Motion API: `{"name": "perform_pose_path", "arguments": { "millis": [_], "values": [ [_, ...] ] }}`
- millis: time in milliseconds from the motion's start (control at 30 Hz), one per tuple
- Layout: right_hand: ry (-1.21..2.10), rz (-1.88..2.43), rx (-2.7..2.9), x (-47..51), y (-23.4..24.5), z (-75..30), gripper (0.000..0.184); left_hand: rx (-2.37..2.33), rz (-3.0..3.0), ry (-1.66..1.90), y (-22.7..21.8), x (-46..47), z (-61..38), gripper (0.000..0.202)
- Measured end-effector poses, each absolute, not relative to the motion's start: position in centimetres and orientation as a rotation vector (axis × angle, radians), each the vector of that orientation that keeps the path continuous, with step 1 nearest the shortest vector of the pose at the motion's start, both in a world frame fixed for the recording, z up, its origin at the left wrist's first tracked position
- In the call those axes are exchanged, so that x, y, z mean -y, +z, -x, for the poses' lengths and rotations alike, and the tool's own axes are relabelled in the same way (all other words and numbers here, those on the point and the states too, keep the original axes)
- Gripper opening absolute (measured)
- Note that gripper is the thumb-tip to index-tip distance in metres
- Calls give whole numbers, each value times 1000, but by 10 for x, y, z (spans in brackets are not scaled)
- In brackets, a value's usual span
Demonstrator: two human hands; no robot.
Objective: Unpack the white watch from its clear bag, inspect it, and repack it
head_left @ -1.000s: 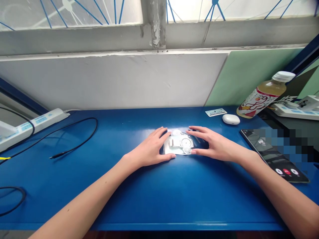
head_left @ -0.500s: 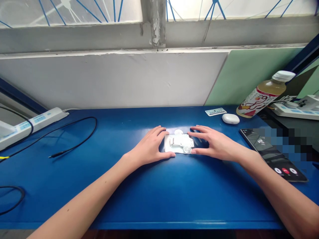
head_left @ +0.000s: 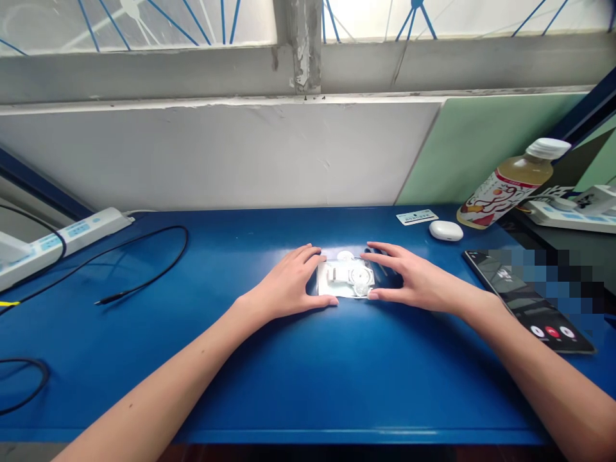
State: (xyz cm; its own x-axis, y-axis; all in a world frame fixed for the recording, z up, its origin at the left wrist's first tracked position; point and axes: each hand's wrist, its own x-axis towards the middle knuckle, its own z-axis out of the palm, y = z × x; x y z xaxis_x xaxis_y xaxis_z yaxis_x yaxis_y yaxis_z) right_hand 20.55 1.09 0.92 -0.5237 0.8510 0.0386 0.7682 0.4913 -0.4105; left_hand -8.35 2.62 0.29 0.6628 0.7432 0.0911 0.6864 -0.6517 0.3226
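Note:
A small flat white packet (head_left: 342, 276) lies on the blue desk, glossy like clear plastic, with whitish round and bar-shaped parts showing in it. Glare hides what exactly these parts are. On its left side rests my left hand (head_left: 296, 282), thumb along the near edge and fingers at the far edge, spread apart. My right hand (head_left: 402, 273) is at the packet's right side, fingers also apart, with thumb and fingertips at its near and far corners. Neither hand is closed round the packet.
To the right lie a phone (head_left: 524, 298), a white earbud case (head_left: 446, 230) and a small card (head_left: 416, 217). A drink bottle (head_left: 513, 186) stands behind them. On the left are a power strip (head_left: 72, 244) and a black cable (head_left: 144, 282). A wall (head_left: 216, 154) borders the desk's back.
Both hands keep nearly the same place around the packet. The glare on the packet has shifted slightly, and the view has moved a tiny bit.

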Motion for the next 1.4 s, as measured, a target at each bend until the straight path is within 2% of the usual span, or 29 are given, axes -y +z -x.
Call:
{"name": "perform_pose_path", "arguments": {
  "millis": [233, 1000, 1133, 1333, 1400],
  "values": [
    [530, 1283, 2516, -10, 11, -203, 66, -1235, -2556, 351, 3, -22, 77, 71],
    [506, 1265, 2561, -11, 11, -203, 67, -1196, -2458, 367, 5, -21, 78, 85],
    [489, 1263, 2590, -9, 14, -202, 66, -1203, -2466, 342, 6, -20, 76, 81],
    [448, 1228, 2637, -8, 14, -204, 82, -1169, -2502, 404, 9, -19, 74, 66],
    [412, 1208, 2637, -8, 14, -205, 79, -1141, -2525, 432, 8, -20, 75, 62]
  ]
}}
